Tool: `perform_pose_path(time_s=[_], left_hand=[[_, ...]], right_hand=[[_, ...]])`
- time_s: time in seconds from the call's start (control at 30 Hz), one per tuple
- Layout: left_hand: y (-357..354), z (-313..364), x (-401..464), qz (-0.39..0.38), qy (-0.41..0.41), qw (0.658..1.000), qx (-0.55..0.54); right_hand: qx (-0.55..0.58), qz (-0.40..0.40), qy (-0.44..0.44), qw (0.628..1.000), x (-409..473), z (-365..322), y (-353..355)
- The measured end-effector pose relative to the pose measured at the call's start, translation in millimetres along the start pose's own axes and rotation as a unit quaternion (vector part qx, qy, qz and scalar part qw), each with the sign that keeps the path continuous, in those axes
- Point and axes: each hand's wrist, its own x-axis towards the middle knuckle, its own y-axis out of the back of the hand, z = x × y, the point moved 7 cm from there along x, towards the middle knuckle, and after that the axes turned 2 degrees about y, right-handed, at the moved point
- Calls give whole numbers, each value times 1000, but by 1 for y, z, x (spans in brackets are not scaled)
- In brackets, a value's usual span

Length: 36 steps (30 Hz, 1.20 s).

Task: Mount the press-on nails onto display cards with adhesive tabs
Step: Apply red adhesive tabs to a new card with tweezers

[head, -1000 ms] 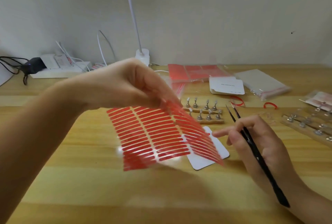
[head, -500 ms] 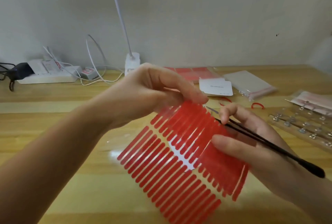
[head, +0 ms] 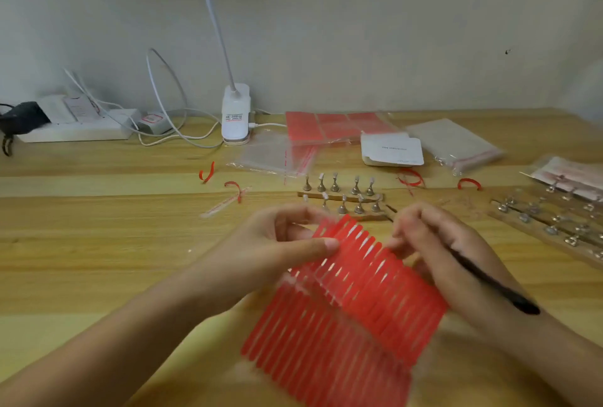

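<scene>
A clear sheet of red adhesive strips [head: 346, 302] hangs over the table in front of me, blurred. My left hand [head: 280, 250] pinches its top left edge between thumb and fingers. My right hand [head: 437, 250] grips black tweezers [head: 492, 285] and its fingertips touch the sheet's top right edge. Behind the hands, press-on nails stand on metal holders on a wooden base [head: 342, 197]. A white display card stack [head: 391, 152] lies further back.
More nail holders [head: 551, 220] sit on a board at the right. Plastic bags [head: 280, 158], red tab sheets [head: 332, 125] and a bagged pack [head: 453, 145] lie at the back. A lamp base [head: 235, 116], power strip [head: 75, 127] and cables stand back left. Peeled red liners [head: 207, 173] are scattered.
The sheet has dropped lower and nearer me, with both hands following. My right hand has shifted from the sheet's right side to its top edge.
</scene>
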Motion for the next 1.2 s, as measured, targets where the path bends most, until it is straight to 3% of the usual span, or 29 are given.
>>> perform_pose_path(time_s=[0.13,0.27,0.33,0.47,0.8,1.2], left_hand=[[-5,-13,-1,8,8,999,-31],[-6,-19,0,8,21,998,-66],[-8,-19,-2,-4,27,998,-61],[-7,-18,-3,-15,25,999,-22],[-10,-12,-5,-17,-2,1000,-1],[-10,-14,-3,-24,-3,1000,7]], right_hand=[[4,48,52,997,6,1,14],[54,43,79,994,1,2,10],[99,43,75,991,0,2,8],[67,53,77,993,-1,-3,7],[137,51,37,989,2,6,2],[130,35,43,990,1,3,0]])
